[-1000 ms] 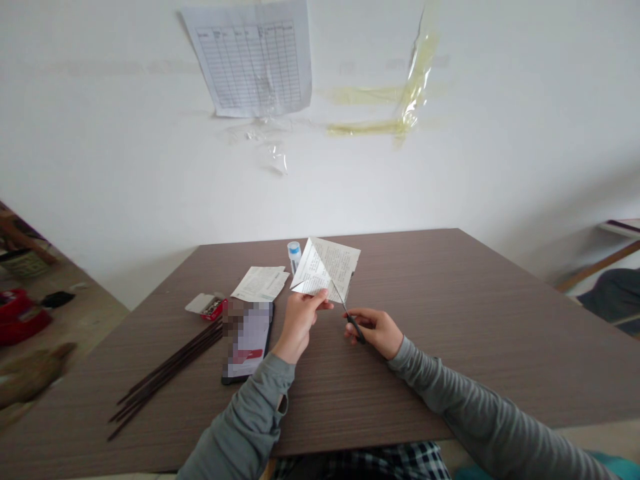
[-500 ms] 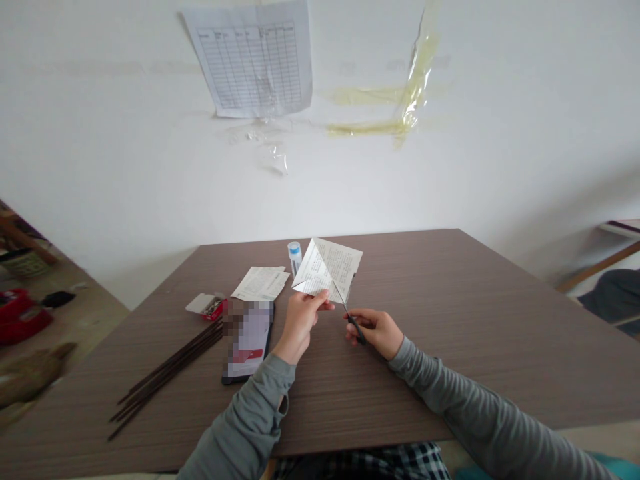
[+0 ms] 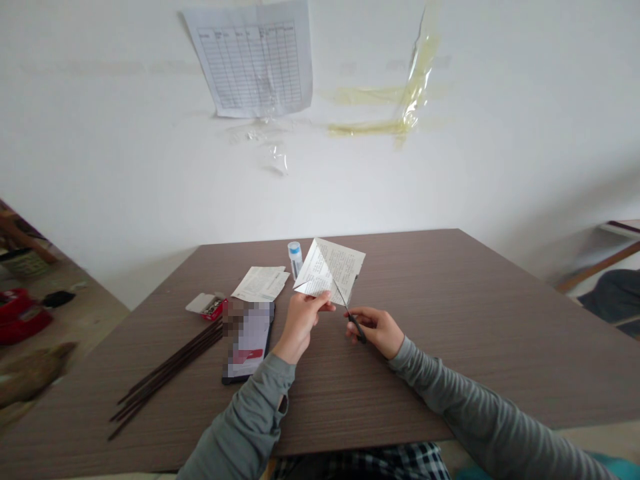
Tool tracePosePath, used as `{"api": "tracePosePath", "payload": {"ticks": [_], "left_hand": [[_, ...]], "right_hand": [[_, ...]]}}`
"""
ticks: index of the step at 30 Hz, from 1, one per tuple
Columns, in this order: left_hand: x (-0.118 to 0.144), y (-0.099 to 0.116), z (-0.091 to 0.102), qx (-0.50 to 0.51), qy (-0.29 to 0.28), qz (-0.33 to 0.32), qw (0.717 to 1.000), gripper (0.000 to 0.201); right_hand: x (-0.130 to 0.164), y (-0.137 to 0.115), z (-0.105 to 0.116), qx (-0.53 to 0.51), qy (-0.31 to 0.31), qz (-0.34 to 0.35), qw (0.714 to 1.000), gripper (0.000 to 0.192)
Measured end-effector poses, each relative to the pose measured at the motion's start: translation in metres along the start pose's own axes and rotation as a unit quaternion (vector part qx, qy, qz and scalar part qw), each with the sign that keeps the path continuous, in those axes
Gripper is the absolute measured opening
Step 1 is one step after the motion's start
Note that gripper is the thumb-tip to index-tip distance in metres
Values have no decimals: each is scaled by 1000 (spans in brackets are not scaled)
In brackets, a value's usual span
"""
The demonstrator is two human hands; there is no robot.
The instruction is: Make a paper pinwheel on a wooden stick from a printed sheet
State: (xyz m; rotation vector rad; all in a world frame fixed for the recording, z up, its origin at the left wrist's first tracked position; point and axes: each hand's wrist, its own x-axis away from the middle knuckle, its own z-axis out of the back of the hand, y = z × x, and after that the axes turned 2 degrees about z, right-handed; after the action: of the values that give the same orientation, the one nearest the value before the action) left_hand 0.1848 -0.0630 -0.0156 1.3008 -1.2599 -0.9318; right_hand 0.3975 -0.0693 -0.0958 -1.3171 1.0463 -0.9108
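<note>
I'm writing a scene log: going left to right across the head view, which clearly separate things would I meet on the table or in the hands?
Dark sticks → phone → small bottle → black-handled scissors.

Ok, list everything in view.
Table: one, brown, centre
Wall: one, white, behind
Chart: one, white, wall
Tape: several, yellowish, wall
Folded paper: one, whitish, centre
Scissors: one, black-handled, centre
Bottle: one, blue-white, beside folded paper
Loose papers: at least two, whitish, left
Box: one, red-white, left
Sticks: several, brown, left
Phone: one, black-edged, beside sticks
Clutter: several, mixed, both edges
Checked cloth: one, dark, bottom
Sleeves: two, grey, bottom
Left hand: one, on folded paper
Right hand: one, on scissors
</note>
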Motion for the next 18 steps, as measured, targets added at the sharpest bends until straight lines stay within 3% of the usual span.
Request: {"api": "tracePosePath", "payload": {"ticks": [9,18], "left_hand": [[1,-6,2,14,-3,-27,1000,33],[3,-8,-3,32,9,-12,999,31]], "right_hand": [[4,-11,-7,-3,20,-8,1000,75],[4,-8,-10,-3,18,3,1000,75]]}}
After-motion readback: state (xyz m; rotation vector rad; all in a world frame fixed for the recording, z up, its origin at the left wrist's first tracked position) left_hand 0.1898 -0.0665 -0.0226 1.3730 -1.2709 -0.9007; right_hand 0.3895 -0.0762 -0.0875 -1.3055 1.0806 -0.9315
